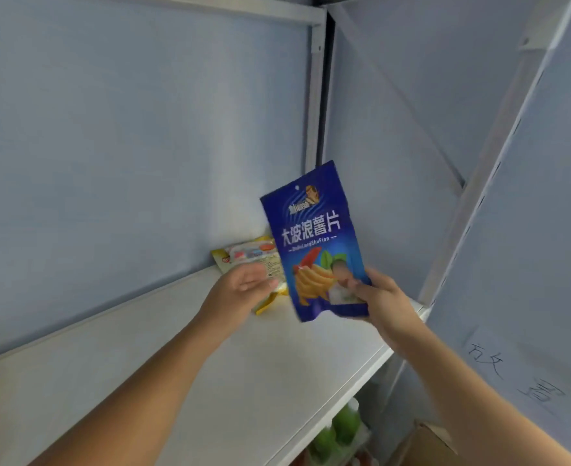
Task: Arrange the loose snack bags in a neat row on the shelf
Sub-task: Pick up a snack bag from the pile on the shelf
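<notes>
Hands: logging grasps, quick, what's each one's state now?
Left hand: open, by the yellow bag.
Right hand: holding the blue bag.

Pale blue wall panels, white metal upright, cardboard box below.

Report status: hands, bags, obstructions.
Right hand pinches blue chip bag, upright over shelf. Left hand open, at yellow bag. No obstruction seen.

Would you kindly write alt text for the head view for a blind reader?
The right hand holds a blue snack bag nearly upright over a white shelf, while the left hand reaches for a yellow bag on it.
</notes>
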Action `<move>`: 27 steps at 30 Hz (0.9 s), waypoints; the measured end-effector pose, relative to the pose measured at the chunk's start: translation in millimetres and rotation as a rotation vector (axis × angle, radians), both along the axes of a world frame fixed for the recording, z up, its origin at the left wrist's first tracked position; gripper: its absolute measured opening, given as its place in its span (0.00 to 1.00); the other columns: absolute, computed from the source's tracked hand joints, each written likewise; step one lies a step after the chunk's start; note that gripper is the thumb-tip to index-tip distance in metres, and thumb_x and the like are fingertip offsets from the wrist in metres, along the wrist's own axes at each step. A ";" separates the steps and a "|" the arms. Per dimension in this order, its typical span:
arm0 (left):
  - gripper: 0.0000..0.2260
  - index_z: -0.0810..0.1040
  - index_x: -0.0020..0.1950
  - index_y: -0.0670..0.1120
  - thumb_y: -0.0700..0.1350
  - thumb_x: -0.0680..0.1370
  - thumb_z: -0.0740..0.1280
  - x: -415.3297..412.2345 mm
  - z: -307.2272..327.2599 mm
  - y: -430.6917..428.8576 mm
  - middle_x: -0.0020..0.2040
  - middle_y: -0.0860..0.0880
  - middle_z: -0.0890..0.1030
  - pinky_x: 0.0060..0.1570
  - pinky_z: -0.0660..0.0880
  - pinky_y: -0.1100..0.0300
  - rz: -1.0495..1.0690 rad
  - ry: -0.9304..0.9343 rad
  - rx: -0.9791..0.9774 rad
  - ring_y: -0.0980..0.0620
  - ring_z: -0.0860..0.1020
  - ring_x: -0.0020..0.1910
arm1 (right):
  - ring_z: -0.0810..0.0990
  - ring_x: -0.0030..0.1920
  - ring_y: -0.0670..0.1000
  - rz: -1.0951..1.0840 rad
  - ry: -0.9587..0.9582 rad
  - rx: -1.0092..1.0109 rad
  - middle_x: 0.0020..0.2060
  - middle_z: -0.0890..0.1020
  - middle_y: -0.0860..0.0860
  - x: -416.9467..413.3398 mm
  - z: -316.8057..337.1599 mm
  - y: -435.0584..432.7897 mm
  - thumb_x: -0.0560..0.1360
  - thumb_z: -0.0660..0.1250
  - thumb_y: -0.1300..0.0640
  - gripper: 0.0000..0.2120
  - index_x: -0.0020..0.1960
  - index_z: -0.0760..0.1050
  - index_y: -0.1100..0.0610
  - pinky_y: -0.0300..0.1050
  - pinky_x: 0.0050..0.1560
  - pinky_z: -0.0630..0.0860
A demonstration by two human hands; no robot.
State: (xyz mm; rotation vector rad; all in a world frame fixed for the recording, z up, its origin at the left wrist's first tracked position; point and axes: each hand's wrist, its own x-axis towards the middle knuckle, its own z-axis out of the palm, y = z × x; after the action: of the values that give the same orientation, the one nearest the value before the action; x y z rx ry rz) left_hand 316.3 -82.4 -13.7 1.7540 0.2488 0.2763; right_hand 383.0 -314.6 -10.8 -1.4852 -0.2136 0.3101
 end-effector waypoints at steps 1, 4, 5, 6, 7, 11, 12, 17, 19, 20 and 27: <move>0.09 0.81 0.57 0.52 0.47 0.78 0.73 0.1 4.1 -3.0 0.51 0.55 0.85 0.43 0.76 0.72 -0.042 -0.016 -0.043 0.62 0.83 0.49 | 0.88 0.50 0.53 0.047 0.109 0.125 0.51 0.88 0.53 -3.5 2.1 -0.3 0.83 0.63 0.63 0.10 0.59 0.79 0.55 0.56 0.51 0.84; 0.17 0.80 0.62 0.50 0.53 0.75 0.74 -0.3 9.3 -7.3 0.56 0.47 0.86 0.54 0.82 0.50 -0.167 -0.018 -0.260 0.49 0.85 0.54 | 0.88 0.47 0.55 0.141 0.245 0.261 0.48 0.88 0.55 -13.5 -3.5 2.3 0.81 0.62 0.66 0.10 0.56 0.80 0.59 0.55 0.48 0.84; 0.20 0.79 0.65 0.48 0.51 0.75 0.75 -1.7 9.9 -8.4 0.58 0.45 0.85 0.53 0.81 0.47 -0.193 -0.019 -0.337 0.46 0.85 0.54 | 0.88 0.46 0.54 0.173 0.257 0.273 0.48 0.87 0.55 -16.7 -7.2 3.9 0.81 0.61 0.66 0.10 0.55 0.79 0.59 0.53 0.47 0.84; 0.20 0.78 0.66 0.47 0.49 0.75 0.74 -3.8 11.0 -9.8 0.58 0.44 0.85 0.51 0.83 0.49 -0.197 -0.024 -0.381 0.46 0.85 0.54 | 0.87 0.48 0.55 0.200 0.260 0.278 0.50 0.87 0.57 -18.5 -11.6 5.4 0.81 0.61 0.66 0.10 0.56 0.79 0.59 0.53 0.48 0.84; 0.20 0.78 0.66 0.46 0.47 0.74 0.73 -5.0 10.9 -10.7 0.58 0.44 0.85 0.48 0.83 0.50 -0.184 -0.029 -0.385 0.46 0.85 0.53 | 0.87 0.50 0.57 0.210 0.256 0.279 0.53 0.87 0.58 -18.8 -14.8 6.3 0.81 0.61 0.66 0.11 0.58 0.80 0.59 0.54 0.50 0.84; 0.15 0.80 0.60 0.49 0.46 0.74 0.74 -8.0 10.8 -10.4 0.53 0.47 0.87 0.46 0.83 0.50 -0.068 -0.051 -0.300 0.45 0.86 0.51 | 0.86 0.54 0.58 0.031 0.027 0.110 0.55 0.86 0.56 -18.7 -20.2 15.3 0.81 0.67 0.63 0.10 0.60 0.80 0.55 0.47 0.49 0.83; 0.12 0.81 0.57 0.51 0.45 0.75 0.75 -7.1 11.4 -9.8 0.51 0.48 0.87 0.47 0.83 0.49 -0.010 -0.077 -0.233 0.46 0.86 0.50 | 0.86 0.54 0.56 -0.087 -0.072 0.025 0.54 0.86 0.55 -21.0 -23.0 19.6 0.80 0.69 0.62 0.09 0.59 0.80 0.54 0.42 0.44 0.83; 0.09 0.83 0.53 0.51 0.45 0.74 0.77 0.2 13.1 -12.6 0.47 0.52 0.88 0.47 0.82 0.55 0.220 -0.181 0.045 0.53 0.86 0.45 | 0.77 0.61 0.43 -0.222 -0.513 -0.201 0.57 0.79 0.38 -42.1 -32.2 42.2 0.77 0.74 0.51 0.13 0.57 0.76 0.38 0.38 0.55 0.76; 0.10 0.83 0.53 0.51 0.49 0.74 0.77 -2.3 18.6 -18.3 0.50 0.50 0.88 0.46 0.83 0.54 0.161 -0.194 0.023 0.52 0.87 0.46 | 0.77 0.63 0.40 -0.045 -0.501 -0.172 0.61 0.79 0.37 -42.5 -27.6 50.1 0.76 0.76 0.50 0.20 0.64 0.75 0.38 0.34 0.58 0.75; 0.12 0.83 0.55 0.50 0.52 0.74 0.75 -5.3 23.0 -22.0 0.52 0.48 0.88 0.46 0.84 0.53 0.073 -0.188 -0.041 0.51 0.87 0.48 | 0.77 0.64 0.39 0.034 -0.474 -0.153 0.63 0.79 0.37 -40.4 -24.4 53.6 0.75 0.76 0.49 0.25 0.69 0.73 0.40 0.32 0.59 0.75; 0.19 0.79 0.61 0.53 0.56 0.71 0.74 -11.3 18.5 -13.8 0.57 0.54 0.85 0.46 0.81 0.61 0.085 -0.147 -0.068 0.54 0.84 0.56 | 0.87 0.54 0.52 0.081 -0.110 0.100 0.52 0.87 0.50 -23.9 -9.3 50.6 0.78 0.73 0.61 0.14 0.62 0.77 0.51 0.44 0.46 0.85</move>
State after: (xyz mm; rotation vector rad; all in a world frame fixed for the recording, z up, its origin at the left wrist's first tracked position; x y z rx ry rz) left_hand 305.1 -96.2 4.7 1.6495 0.2238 0.4512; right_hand 359.2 -264.0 -20.0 -1.3981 -0.3729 0.2791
